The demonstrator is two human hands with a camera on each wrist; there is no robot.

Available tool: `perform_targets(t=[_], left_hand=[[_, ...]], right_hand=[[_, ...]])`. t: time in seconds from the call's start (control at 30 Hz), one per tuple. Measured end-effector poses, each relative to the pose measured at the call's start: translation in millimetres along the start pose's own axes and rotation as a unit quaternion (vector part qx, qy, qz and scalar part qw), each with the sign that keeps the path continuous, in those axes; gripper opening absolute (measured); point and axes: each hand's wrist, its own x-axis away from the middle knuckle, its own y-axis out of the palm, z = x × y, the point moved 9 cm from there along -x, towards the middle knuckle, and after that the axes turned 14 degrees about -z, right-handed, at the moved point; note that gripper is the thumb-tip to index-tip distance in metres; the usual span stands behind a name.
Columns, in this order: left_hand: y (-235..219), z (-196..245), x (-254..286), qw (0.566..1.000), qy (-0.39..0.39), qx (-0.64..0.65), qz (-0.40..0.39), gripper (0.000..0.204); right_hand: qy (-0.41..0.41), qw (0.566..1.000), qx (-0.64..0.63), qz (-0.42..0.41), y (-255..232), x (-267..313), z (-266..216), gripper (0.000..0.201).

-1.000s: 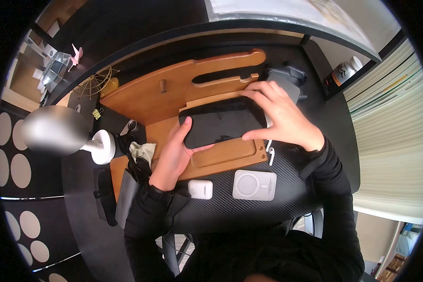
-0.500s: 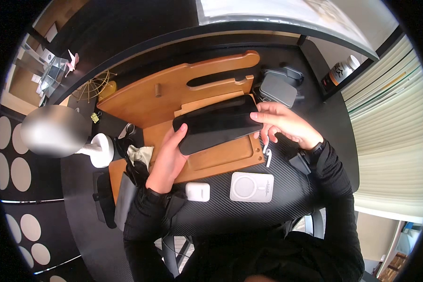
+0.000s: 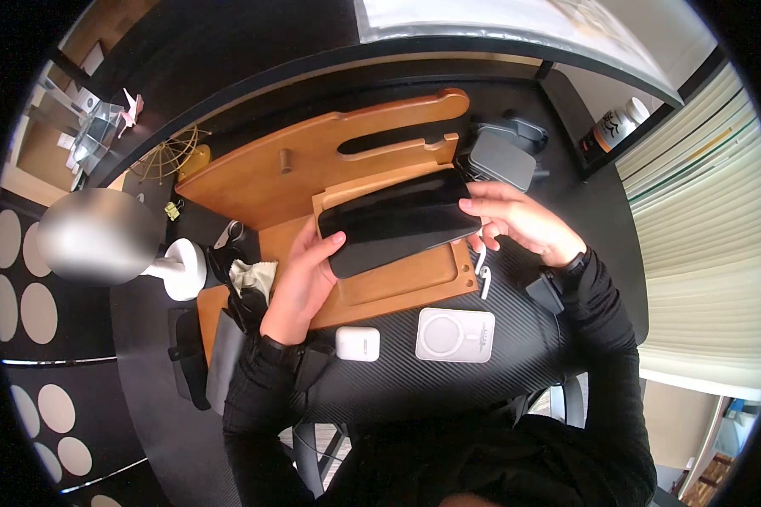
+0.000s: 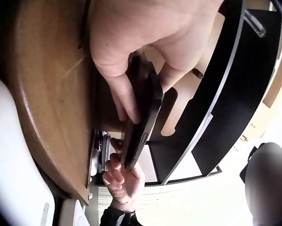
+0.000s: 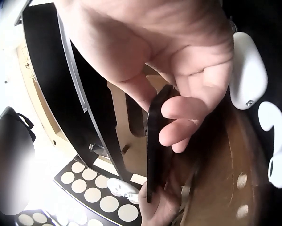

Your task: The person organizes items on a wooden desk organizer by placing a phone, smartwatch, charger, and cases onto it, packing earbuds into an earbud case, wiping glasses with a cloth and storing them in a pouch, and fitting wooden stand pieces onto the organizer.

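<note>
The right hand [image 3: 522, 221] has slid back onto the phone [image 3: 397, 221]. Both hands pinch its ends now, the left hand [image 3: 303, 279] curled round the near end, above the wooden stand [image 3: 397, 283].

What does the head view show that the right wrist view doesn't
Only the head view shows the charger puck, the white earbud case, the grey box, the lamp and the whole wooden stand. Only the right wrist view shows the right hand's fingertips curled on the phone's edge from close up, and the phone edge-on. Both show the phone held by the left hand and right hand, and the two loose earbuds.
</note>
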Motion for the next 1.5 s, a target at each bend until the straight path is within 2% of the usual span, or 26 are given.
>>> perform_targets(t=[0.07,0.17,0.23,0.33,0.37,0.43,0.5,0.57,0.67,0.7,0.73,0.9,1.07,1.2,1.37,1.4,1.43,1.47,1.5], left_hand=[[0,2,1,1.0,0.008,0.002,-0.001,0.052],[-1,2,2,1.0,0.015,0.012,0.005,0.057],[5,3,2,0.999,0.02,0.027,-0.019,0.062],[8,3,2,0.999,0.029,0.018,-0.026,0.063],[8,3,2,0.999,0.03,0.017,-0.026,0.063],[9,4,2,0.999,0.032,0.006,-0.033,0.065],[7,3,2,0.999,0.025,0.016,-0.037,0.064],[8,2,1,0.999,0.017,0.026,-0.041,0.063],[6,3,1,0.999,0.015,0.026,-0.04,0.06],[5,2,1,0.996,0.018,0.066,-0.05,0.059],[5,0,0,0.992,0.021,0.106,-0.059,0.057],[3,-1,1,0.992,0.021,0.113,-0.053,0.055],[-6,-8,2,0.991,-0.005,0.122,-0.045,0.046],[1,-2,1,0.991,0.013,0.129,-0.038,0.049],[8,2,1,0.987,0.029,0.116,-0.106,0.055],[9,0,1,0.987,0.027,0.117,-0.105,0.055],[6,-2,2,0.994,0.014,0.06,-0.087,0.059],[3,-3,3,0.998,0.002,0.003,-0.069,0.064],[4,-4,3,0.998,0.002,0.003,-0.069,0.064]], right_hand=[[0.003,0.999,0.002,-0.034,3,-2,1,0.033],[0.001,1.0,-0.028,-0.004,-2,-1,5,0.039],[0.0,0.998,-0.025,0.055,-9,2,4,0.049],[0.003,0.998,-0.005,0.059,-13,0,9,0.056],[0.003,0.998,-0.004,0.058,-12,2,6,0.056],[0.06,0.994,0.084,0.025,-5,5,3,0.056],[0.072,0.989,0.128,0.024,-14,7,9,0.051],[0.058,0.988,0.139,-0.023,-4,9,2,0.049],[0.045,0.992,0.112,-0.023,3,17,1,0.044],[0.031,0.995,0.089,-0.024,4,19,0,0.042],[0.031,0.995,0.091,-0.024,4,22,-1,0.042],[-0.038,0.987,0.148,-0.05,12,27,-13,0.039],[-0.044,0.984,0.151,-0.08,27,12,-20,0.039],[-0.041,0.987,0.135,-0.076,21,4,-17,0.039],[-0.036,0.995,0.086,-0.032,4,-1,-13,0.041],[-0.04,0.994,0.102,-0.026,1,-3,-13,0.043],[-0.039,0.994,0.1,-0.025,-1,-3,-14,0.043],[-0.026,0.987,0.155,-0.03,0,-2,-17,0.045],[-0.014,0.977,0.21,-0.034,1,-1,-20,0.049]])
